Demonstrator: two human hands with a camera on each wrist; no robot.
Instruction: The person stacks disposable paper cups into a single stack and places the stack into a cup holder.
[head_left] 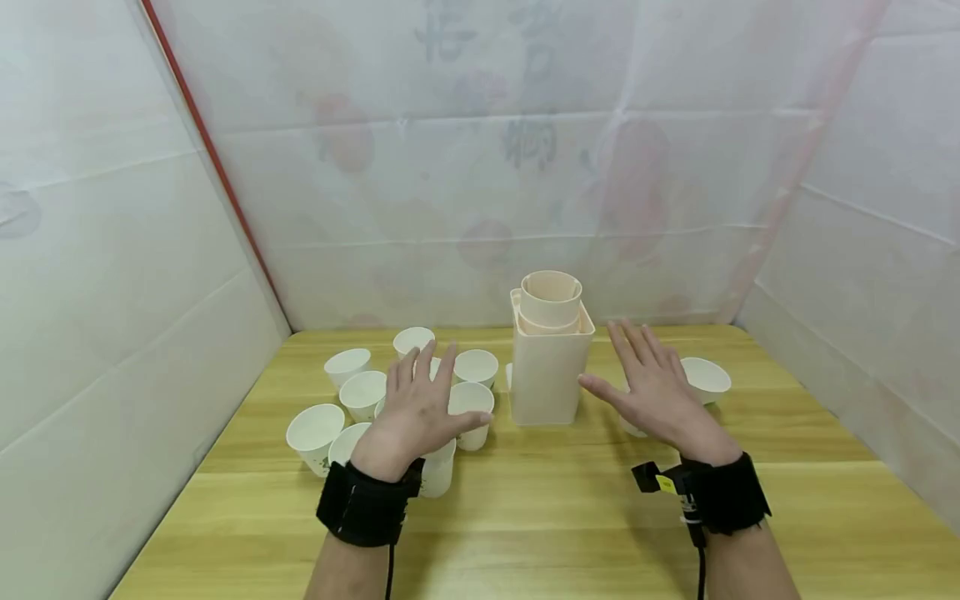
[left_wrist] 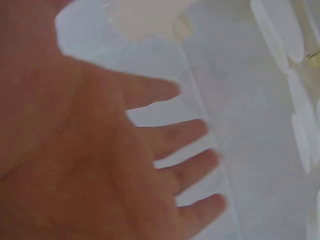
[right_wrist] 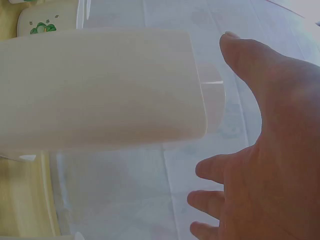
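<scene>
Both left hand [head_left: 420, 408] and right hand [head_left: 662, 400] look released to me, fingers spread, grasping nothing. I have the left over tapered white cups [head_left: 315, 432] with green print, the right beside a tall, cream, square-sided plastic holder [head_left: 549, 379]. It stands upright between them, probably so either can reach it. I judge the widest room in front; towards the back edge of the yellow wood-grain table [head_left: 562, 525], it tightens.

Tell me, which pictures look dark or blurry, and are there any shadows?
Head view: bright and fairly sharp, with soft shadows on the table; left wrist view: dim and blurry, cups soft-edged; right wrist view: dim, box darker below, green print on a cup discernible.
</scene>
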